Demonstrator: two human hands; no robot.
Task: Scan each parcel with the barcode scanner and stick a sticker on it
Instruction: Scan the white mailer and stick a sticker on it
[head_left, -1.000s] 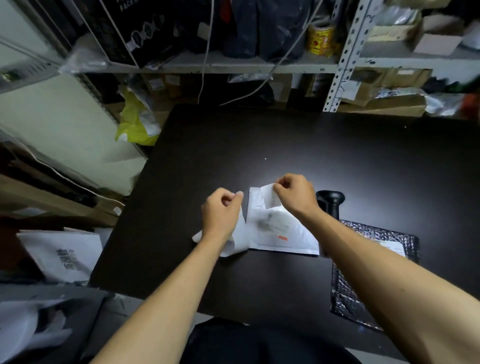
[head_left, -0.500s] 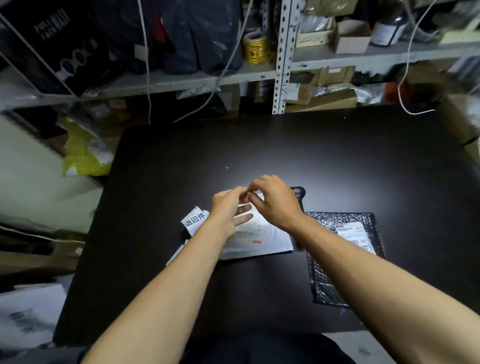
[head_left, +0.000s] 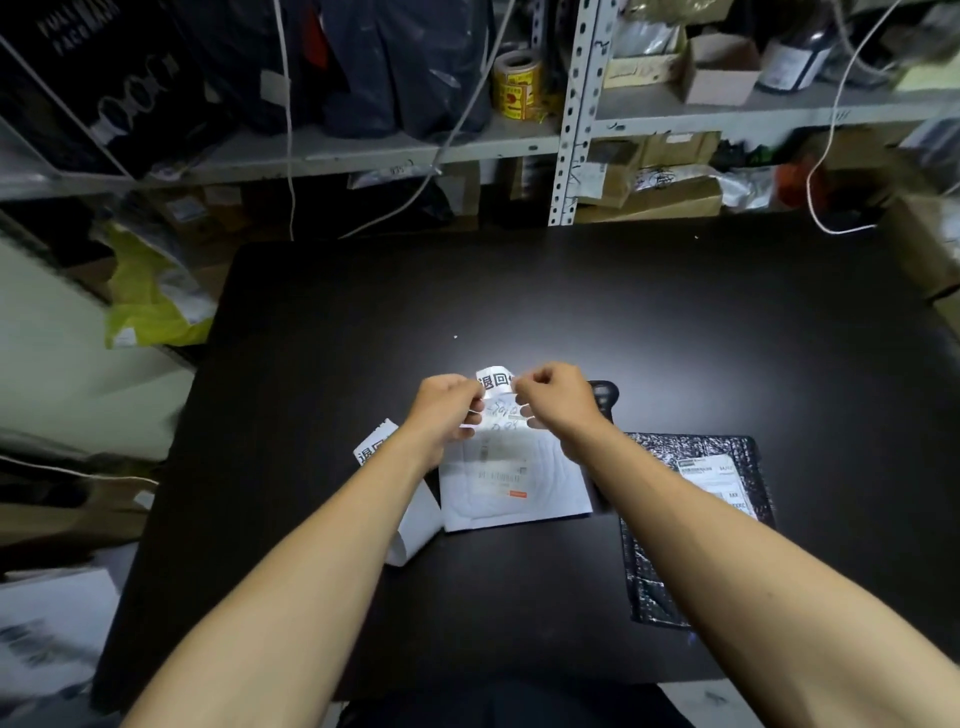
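At frame centre, the left hand (head_left: 445, 410) and right hand (head_left: 556, 397) pinch a white sticker (head_left: 494, 379) between them above the white parcel (head_left: 511, 480). The barcode scanner (head_left: 602, 397) and black parcel (head_left: 691, 525) lie right; the dark table (head_left: 571, 291) stretches bare toward its far edge.

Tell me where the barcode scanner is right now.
Head view: the barcode scanner lies on the black table, just beyond the right hand, between the white parcel and black parcel.
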